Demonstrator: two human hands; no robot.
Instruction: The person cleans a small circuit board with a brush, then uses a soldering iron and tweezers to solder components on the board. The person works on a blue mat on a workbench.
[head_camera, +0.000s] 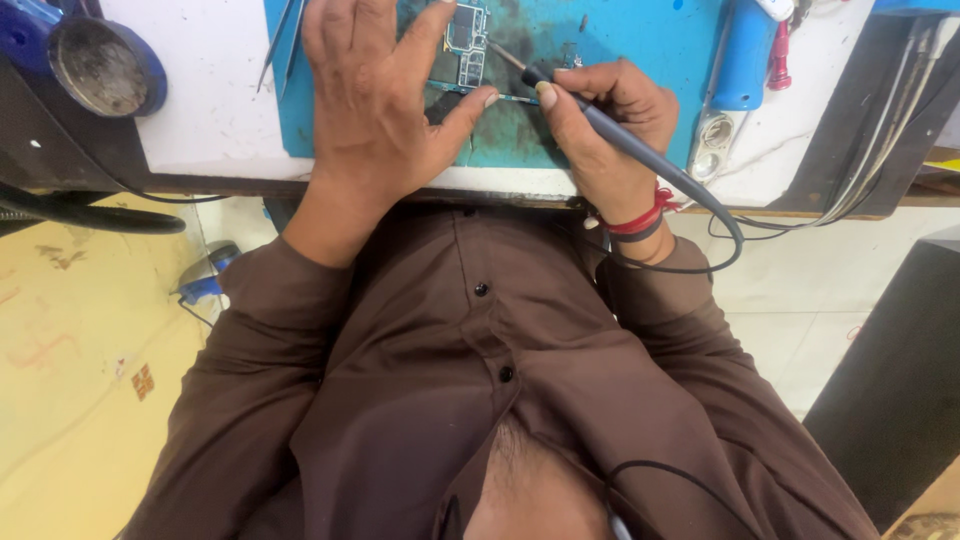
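Observation:
My left hand (372, 100) lies over a small circuit board (465, 45) on the blue work mat (620, 60), thumb and fingers pinning the board down. My right hand (605, 125) grips a slim grey soldering iron (615, 135) like a pen. Its tip points up and left, touching the board's lower right edge close to my left thumb. A dark cable runs from the iron's handle past my wrist, which wears a red thread band. Part of the board is hidden under my left hand.
Tweezers (280, 40) lie at the mat's left edge. A round blue-rimmed holder (100, 65) stands at the far left of the white bench (200, 120). A blue tool (740, 60) and a red-handled one (780, 55) lie right of the mat. Cables (880, 150) trail off the right edge.

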